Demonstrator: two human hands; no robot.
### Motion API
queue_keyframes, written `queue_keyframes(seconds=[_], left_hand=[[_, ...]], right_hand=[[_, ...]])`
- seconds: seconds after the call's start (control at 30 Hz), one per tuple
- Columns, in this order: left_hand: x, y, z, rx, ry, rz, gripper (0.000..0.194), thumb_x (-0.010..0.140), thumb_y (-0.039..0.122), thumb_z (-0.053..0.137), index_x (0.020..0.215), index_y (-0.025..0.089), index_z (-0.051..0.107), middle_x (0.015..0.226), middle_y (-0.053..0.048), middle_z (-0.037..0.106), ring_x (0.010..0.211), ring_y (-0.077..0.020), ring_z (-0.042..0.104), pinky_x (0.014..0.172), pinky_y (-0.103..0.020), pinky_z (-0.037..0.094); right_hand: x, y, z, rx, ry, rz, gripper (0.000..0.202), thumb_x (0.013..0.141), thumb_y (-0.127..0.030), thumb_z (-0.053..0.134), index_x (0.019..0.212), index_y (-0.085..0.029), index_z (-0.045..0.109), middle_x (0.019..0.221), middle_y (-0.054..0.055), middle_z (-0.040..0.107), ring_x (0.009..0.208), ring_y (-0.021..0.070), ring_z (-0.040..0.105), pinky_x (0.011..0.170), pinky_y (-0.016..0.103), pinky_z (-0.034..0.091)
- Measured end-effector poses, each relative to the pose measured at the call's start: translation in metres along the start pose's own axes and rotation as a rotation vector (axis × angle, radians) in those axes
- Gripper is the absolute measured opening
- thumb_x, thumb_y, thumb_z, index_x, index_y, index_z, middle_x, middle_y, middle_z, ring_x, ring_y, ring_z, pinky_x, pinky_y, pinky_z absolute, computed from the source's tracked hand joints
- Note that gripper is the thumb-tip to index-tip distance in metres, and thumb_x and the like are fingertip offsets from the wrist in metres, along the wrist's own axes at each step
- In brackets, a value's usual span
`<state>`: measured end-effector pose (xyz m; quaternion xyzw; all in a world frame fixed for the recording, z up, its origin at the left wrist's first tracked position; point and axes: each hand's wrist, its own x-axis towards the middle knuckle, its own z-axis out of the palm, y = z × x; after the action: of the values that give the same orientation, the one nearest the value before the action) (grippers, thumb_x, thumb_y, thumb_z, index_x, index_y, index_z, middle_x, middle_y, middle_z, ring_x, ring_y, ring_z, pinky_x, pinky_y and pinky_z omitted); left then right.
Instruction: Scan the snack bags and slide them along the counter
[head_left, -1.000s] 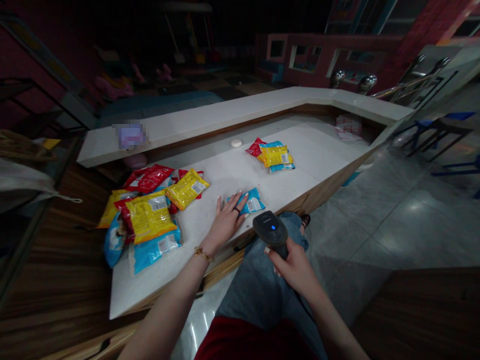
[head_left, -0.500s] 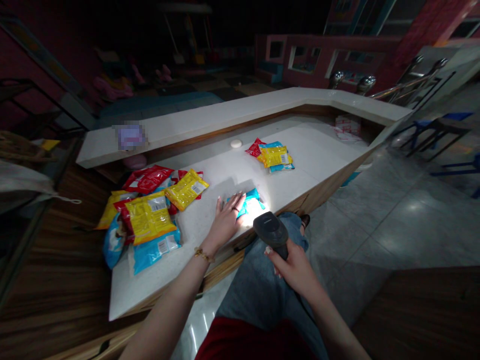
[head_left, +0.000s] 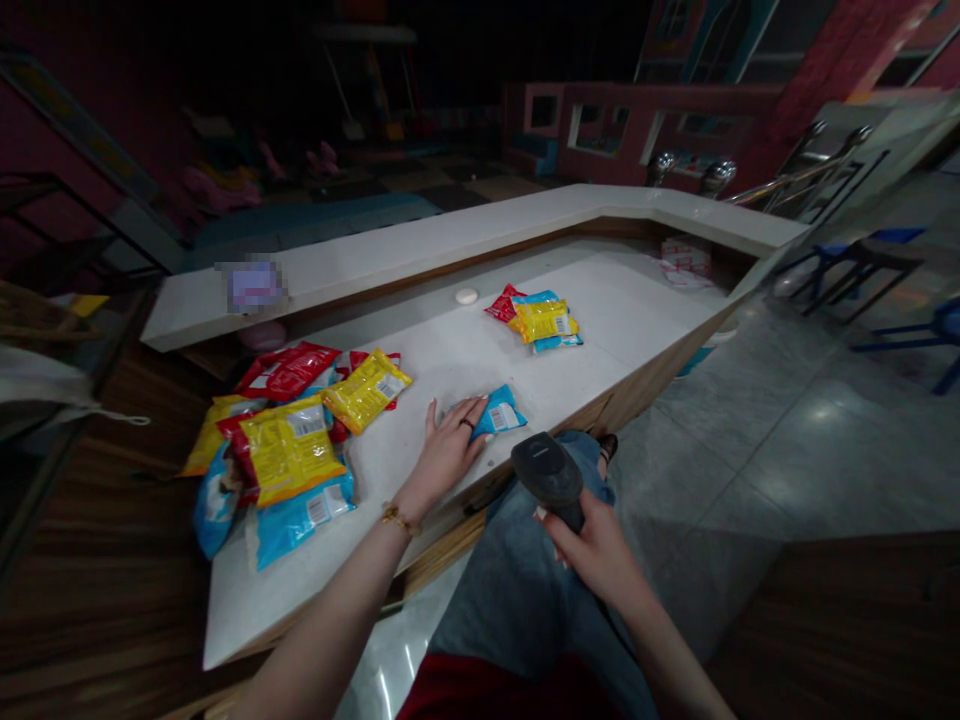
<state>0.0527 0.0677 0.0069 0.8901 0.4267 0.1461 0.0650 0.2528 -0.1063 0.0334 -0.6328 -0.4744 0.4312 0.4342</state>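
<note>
My left hand lies over the left part of a small blue snack bag, fingers stretched out and the thumb apart. The bag's white barcode label faces up beside the fingertips; its left part is hidden under the hand. A black handheld barcode scanner is gripped by its handle in my right hand, above my lap and just off the counter's edge. Its head points toward the blue bag, and no light from it shows. Left of my left hand, a yellow bag rests at the edge of a bag pile.
Red, yellow and blue bags are heaped at the counter's left end. A smaller stack of bags sits farther back, near a white round object. Behind runs a raised white ledge. Dark stools stand at right.
The bright light on the blue bag has gone out, and its barcode label now shows plainly. The view has shifted slightly; both hands keep nearly the same pose.
</note>
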Motion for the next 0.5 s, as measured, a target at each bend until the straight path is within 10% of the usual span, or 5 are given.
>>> queue_keyframes(seconds=[0.5], left_hand=[[0.153,0.050,0.036,0.135,0.031,0.268,0.060,0.106,0.035,0.045,0.165,0.037,0.033,0.174,-0.002,0.032,0.164,-0.0299,0.017,0.131,-0.066,-0.002]], right_hand=[[0.009,0.016,-0.016,0.047,0.066,0.048,0.022,0.088,-0.042,0.065,0.093,-0.020,0.063,0.051,-0.005,0.060,0.043,0.0161,0.061,0.045,0.024,0.045]])
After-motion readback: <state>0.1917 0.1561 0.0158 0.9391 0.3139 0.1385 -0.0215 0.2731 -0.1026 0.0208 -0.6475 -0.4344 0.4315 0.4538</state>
